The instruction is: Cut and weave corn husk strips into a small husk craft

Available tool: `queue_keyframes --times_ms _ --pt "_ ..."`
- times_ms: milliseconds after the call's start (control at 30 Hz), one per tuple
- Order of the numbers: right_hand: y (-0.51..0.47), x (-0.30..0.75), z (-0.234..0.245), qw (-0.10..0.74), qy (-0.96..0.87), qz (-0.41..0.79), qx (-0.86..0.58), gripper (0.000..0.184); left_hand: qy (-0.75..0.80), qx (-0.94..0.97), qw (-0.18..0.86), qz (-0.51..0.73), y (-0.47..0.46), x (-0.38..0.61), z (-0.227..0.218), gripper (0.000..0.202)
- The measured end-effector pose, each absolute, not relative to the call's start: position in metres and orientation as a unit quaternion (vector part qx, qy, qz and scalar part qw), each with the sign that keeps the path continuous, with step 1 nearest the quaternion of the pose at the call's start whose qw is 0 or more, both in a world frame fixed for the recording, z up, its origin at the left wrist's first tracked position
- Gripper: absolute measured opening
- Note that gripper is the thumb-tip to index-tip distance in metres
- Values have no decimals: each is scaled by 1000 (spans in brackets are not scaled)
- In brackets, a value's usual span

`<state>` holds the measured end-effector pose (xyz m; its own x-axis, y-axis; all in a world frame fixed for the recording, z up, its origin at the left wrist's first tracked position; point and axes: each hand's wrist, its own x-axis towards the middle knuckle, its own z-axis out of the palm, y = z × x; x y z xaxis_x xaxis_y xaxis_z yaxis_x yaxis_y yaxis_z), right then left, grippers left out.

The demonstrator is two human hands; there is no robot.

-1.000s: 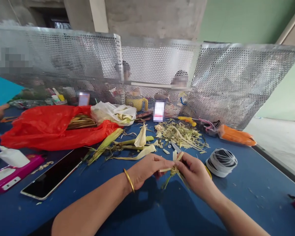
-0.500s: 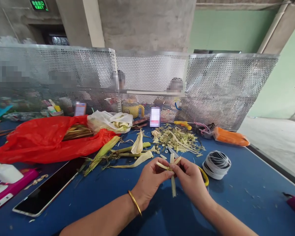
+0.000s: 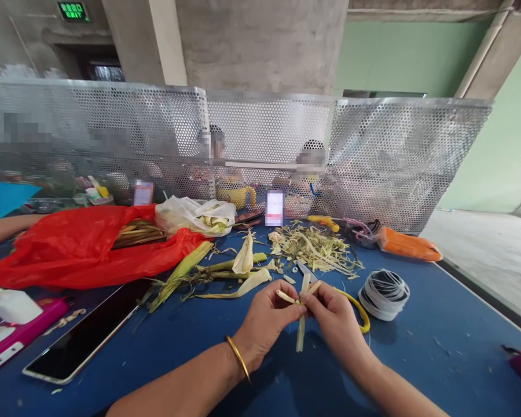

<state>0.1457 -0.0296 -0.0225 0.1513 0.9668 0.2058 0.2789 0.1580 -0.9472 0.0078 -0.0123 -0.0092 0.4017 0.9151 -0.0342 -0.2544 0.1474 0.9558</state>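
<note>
Both hands meet over the front middle of the blue table, pinching pale husk strips (image 3: 301,336) that cross one another. My left hand (image 3: 267,315) grips them from the left, thumb pressed toward the crossing, a gold bangle on its wrist. From the right, my right hand (image 3: 336,313) pinches the same crossing between thumb and fingers. One strip hangs straight down below the fingers; shorter ends stick out above. Just behind the hands lie scissors (image 3: 304,270), their yellow handle (image 3: 364,321) partly hidden by my right hand. Several dried corn husks (image 3: 254,282) lie to the left.
A spool of grey-white cord (image 3: 384,294) stands at right. Husk scraps (image 3: 315,246) are heaped behind the hands. At left are a red plastic bag (image 3: 87,243), a large phone (image 3: 91,333) and a magenta power strip (image 3: 47,315). A perforated metal divider (image 3: 269,127) closes off the back.
The hanging strip has swung slightly left and the crossed ends have shifted a little in my fingers. At far left, another person's forearm and a blue sheet have moved further into view.
</note>
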Motion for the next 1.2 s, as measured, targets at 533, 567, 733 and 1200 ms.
queue_keyframes --times_ms 533,567,733,1200 --pt "-36 144 -11 504 -584 338 -539 23 361 484 693 394 -5 4 -6 26" --pt "-36 143 -10 512 -567 359 -536 23 362 480 702 382 -6 4 -6 27" --pt "-34 140 -10 548 -498 435 -513 28 339 458 737 364 -6 2 -8 31" --pt "-33 140 -9 563 -492 432 -504 33 377 360 763 383 -12 4 -4 29"
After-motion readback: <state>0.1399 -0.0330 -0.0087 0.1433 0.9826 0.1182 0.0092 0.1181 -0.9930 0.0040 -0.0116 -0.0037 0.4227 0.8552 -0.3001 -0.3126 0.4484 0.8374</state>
